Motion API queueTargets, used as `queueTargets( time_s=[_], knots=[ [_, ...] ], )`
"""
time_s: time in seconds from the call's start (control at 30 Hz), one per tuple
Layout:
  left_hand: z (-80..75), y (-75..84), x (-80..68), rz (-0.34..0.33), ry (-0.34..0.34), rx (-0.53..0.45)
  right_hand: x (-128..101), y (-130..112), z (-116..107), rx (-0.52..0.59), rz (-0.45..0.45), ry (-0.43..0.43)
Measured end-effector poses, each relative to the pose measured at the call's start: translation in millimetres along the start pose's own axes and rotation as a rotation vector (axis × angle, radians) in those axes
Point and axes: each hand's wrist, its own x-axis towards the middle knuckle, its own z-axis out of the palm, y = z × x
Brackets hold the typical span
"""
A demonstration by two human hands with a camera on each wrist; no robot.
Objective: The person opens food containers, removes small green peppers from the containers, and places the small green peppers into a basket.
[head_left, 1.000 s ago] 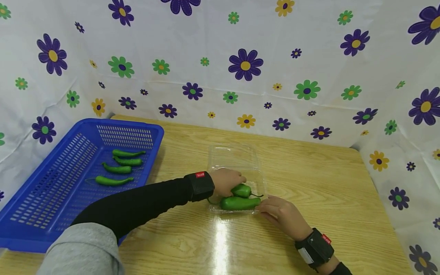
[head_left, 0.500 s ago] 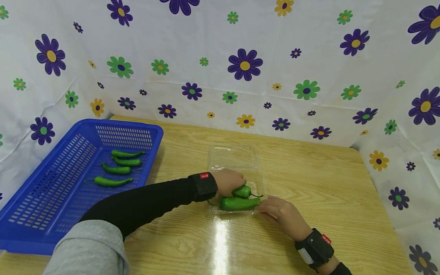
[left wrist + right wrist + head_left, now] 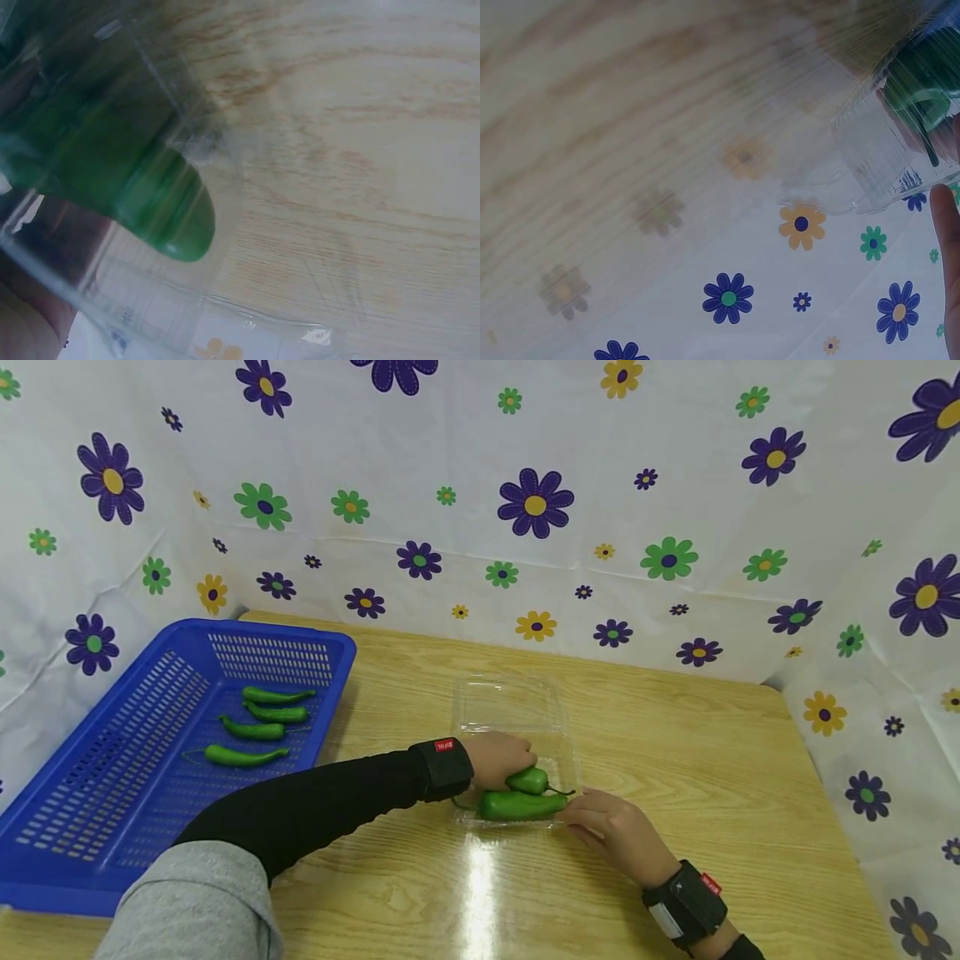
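Observation:
A clear plastic clamshell box (image 3: 510,697) lies with its lid folded back on the wooden table. One long green pepper (image 3: 517,806) rests along its near side. Behind that, my left hand (image 3: 497,760) reaches down into the box and grips a second green pepper (image 3: 529,779), covering its left part. Through the clear wall, the left wrist view shows a rounded green pepper end (image 3: 176,214). My right hand (image 3: 626,833) holds the box's near right corner; in the right wrist view a finger (image 3: 946,232) touches the rim.
A blue perforated basket (image 3: 345,668) stands at the left with several green peppers (image 3: 247,756) inside. A flower-patterned white cloth (image 3: 420,460) hangs around the table's back and sides. The table (image 3: 712,777) extends to the right of the box.
My left forearm has shifted slightly to the right, and the gripped pepper has moved a little right and down inside the box. My right hand has stayed at the corner.

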Motion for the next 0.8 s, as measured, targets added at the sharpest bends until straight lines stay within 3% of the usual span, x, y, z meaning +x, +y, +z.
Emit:
queueTargets(
  time_s=[0.17,0.57,0.8],
  knots=[
    [-0.3,0.0,0.1,0.017,-0.005,-0.031,0,-1,0,0.014,-0.005,-0.001],
    [13.2,-5.4,7.9,0.039,0.001,0.056,0,0,1,0.002,-0.002,0.000],
    [14.4,-5.4,8.9,0.039,-0.016,0.033,0,0,1,0.004,-0.009,0.003]
  ],
)
